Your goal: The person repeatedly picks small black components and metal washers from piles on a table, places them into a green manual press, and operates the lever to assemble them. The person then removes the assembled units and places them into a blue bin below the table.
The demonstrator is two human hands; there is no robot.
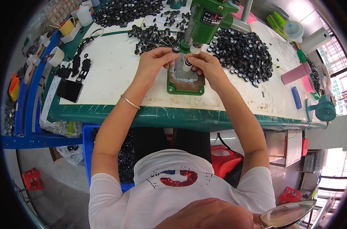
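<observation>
Both hands are at a green bench press [206,26] with a green base [185,91]. My left hand [152,63] pinches a small black toy wheel [176,49] between thumb and fingertips, just left of the press head. On the base, my right hand [208,66] has its thumb and fingers closed at a small black wheel with a silvery centre [188,62]. That wheel sits at the top of a short white post [186,68]. Part of the wheel is hidden by my right fingers.
A large heap of black wheels [242,53] lies right of the press. Wheels on metal axles [154,40] lie behind my left hand, with another wheel heap [127,11] farther back. A dark phone [69,90] lies at left; a pink cylinder [295,73] and small fan [325,108] stand right.
</observation>
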